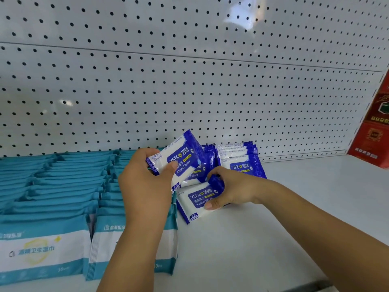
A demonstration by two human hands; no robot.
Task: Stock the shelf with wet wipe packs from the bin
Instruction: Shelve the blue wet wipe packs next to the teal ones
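Note:
My left hand grips a blue-and-white alcohol wipe pack, tilted above the white shelf. My right hand holds another blue wipe pack by its right end, with that pack lying at a slant on the shelf. Just behind my hands, several more blue packs stand in a row against the pegboard. The bin is out of view.
Rows of teal-and-white wipe packs fill the shelf's left half. A white pegboard back wall rises behind. A red box stands at the far right. Bare shelf lies right of the blue packs.

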